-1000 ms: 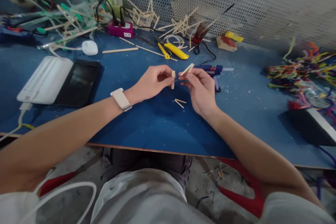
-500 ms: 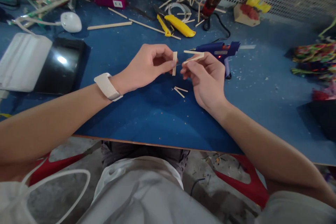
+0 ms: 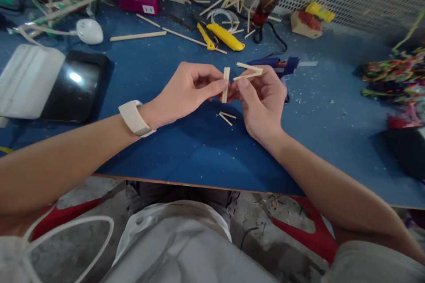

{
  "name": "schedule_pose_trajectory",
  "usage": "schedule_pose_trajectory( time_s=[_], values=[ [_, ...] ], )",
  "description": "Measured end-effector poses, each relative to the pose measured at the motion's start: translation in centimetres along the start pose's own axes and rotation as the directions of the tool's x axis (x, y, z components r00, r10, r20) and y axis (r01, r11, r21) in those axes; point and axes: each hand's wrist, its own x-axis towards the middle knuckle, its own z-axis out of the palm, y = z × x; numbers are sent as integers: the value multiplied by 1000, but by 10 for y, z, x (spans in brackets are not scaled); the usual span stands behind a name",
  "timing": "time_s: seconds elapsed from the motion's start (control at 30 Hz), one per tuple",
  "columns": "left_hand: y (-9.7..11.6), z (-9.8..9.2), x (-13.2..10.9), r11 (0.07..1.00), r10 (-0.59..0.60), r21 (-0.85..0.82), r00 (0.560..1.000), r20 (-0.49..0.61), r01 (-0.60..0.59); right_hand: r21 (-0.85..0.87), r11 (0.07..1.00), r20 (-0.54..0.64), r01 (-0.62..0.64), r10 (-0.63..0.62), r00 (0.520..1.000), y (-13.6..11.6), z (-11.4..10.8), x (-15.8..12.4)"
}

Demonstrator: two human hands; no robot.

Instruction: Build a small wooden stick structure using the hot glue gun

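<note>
Between thumb and fingers, my left hand (image 3: 192, 85) pinches a pair of short wooden sticks (image 3: 226, 85), held upright side by side. My right hand (image 3: 262, 97) is closed on a V-shaped piece of wooden sticks (image 3: 255, 72), its open end toward the left. The fingertips of both hands meet or nearly meet behind the upright pair; whether they touch I cannot tell. Below them on the blue table lies a smaller V of thin sticks (image 3: 227, 117). Behind my right hand is a blue glue gun (image 3: 279, 64), partly hidden by the fingers.
Yellow-handled cutters (image 3: 226, 37), loose sticks (image 3: 137, 36) and a coil of wire (image 3: 223, 17) lie farther back. A purple power strip (image 3: 137, 1) stands at the back left. On the left are a black power bank (image 3: 78, 86) and a white charger (image 3: 89, 31). Colourful threads (image 3: 395, 73) lie right.
My left hand has moved slightly right with the upright sticks, closing the gap to my right hand. The V-shaped piece has shifted a little right. The whole view has moved slightly.
</note>
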Motion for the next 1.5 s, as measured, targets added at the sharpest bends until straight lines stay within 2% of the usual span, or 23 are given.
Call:
schedule_pose_trajectory(
  time_s=[0.13, 0.53, 0.9, 1.17, 1.33, 1.5],
  values=[
    [0, 0, -1, 999, -4, -50, 1000, 12, 4, -53, 998, 2, 47, -47, 999, -2, 0, 0],
    [3, 4, -3, 985, -26, -170, 999, 27, 30, -55, 995, 19, 88, -87, 996, -1, 2, -4],
    [3, 7, -3, 971, -32, -237, 999, 23, 37, 104, 986, 22, 131, -134, 991, -19, 3, -3],
    [0, 8, -4, 970, -12, -242, 1000, 3, 13, 90, 982, 44, 169, -173, 984, -19, 2, -3],
    [3, 7, -4, 980, 60, -189, 998, -23, -63, 37, 970, 26, 240, -241, 970, -22, 1, -5],
    [7, 6, -6, 982, 167, -79, 984, -58, -171, -84, 954, -57, 287, -292, 955, -26, 1, -8]
  ],
)
